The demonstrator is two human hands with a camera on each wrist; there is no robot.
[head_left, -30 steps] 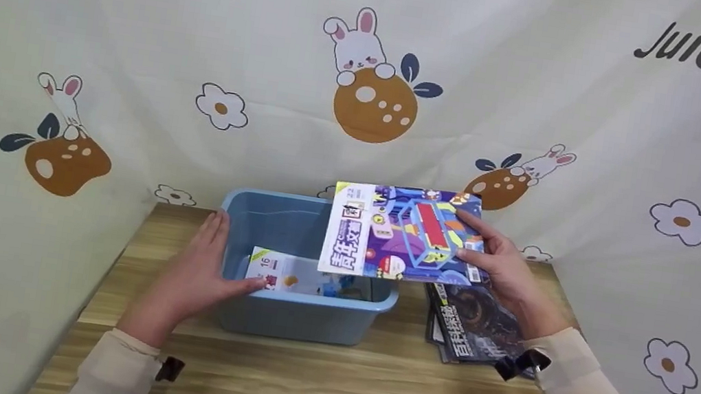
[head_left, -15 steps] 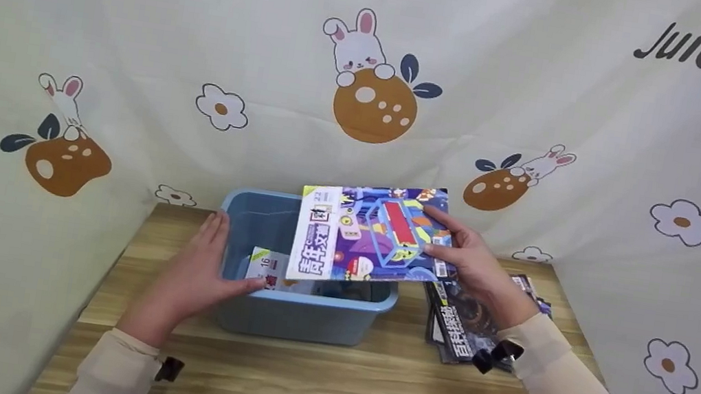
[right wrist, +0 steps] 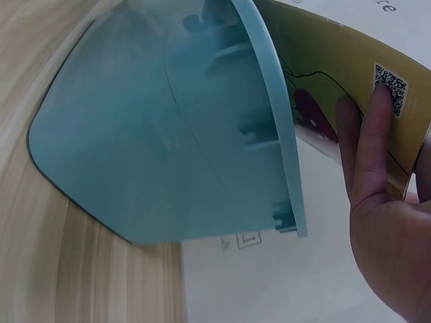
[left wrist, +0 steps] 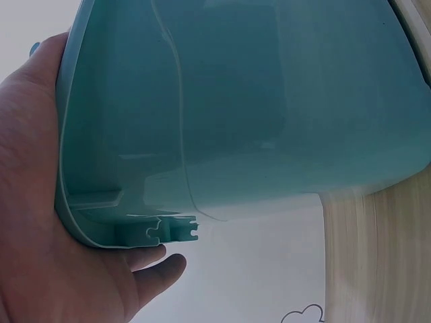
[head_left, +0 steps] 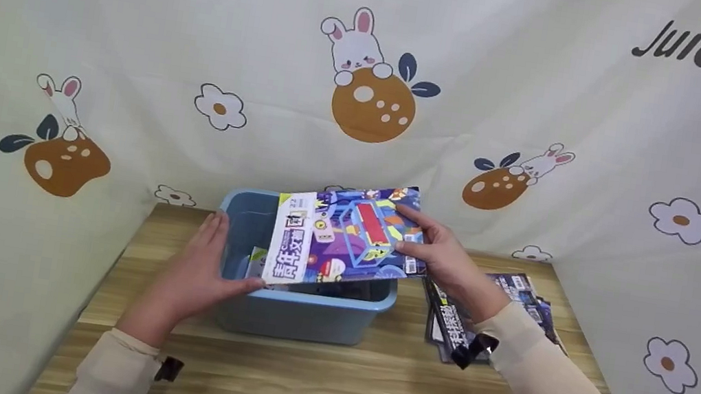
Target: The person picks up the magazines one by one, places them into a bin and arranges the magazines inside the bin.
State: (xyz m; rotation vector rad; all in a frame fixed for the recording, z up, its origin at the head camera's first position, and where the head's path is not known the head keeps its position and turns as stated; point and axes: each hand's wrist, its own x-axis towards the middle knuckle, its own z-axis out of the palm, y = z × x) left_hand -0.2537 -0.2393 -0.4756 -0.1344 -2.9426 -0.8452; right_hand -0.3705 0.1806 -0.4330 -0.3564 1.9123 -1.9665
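Observation:
My right hand [head_left: 446, 256] holds a colourful magazine [head_left: 345, 234] by its right end, thumb on the cover. In the right wrist view, fingers [right wrist: 377, 145] spread under its yellow back cover beside a QR code. The magazine lies tilted over the opening of a blue plastic storage bin [head_left: 298, 318], its lower left corner close to my left thumb. My left hand [head_left: 193, 271] grips the bin's left front corner, thumb over the front rim and fingers along the left side. Inside the bin, the corner of another magazine [head_left: 256, 259] peeks out; the rest is hidden.
To the right of the bin, a loose stack of dark-covered magazines [head_left: 517, 288] lies on the wooden table [head_left: 308, 385], partly covered by my right forearm. A white curtain [head_left: 276, 40] printed with rabbits and oranges encloses the back and sides.
My right hand has carried the magazine leftward over the bin, covering more of the opening and the magazine inside. More of the stack at right shows. My left hand has stayed put.

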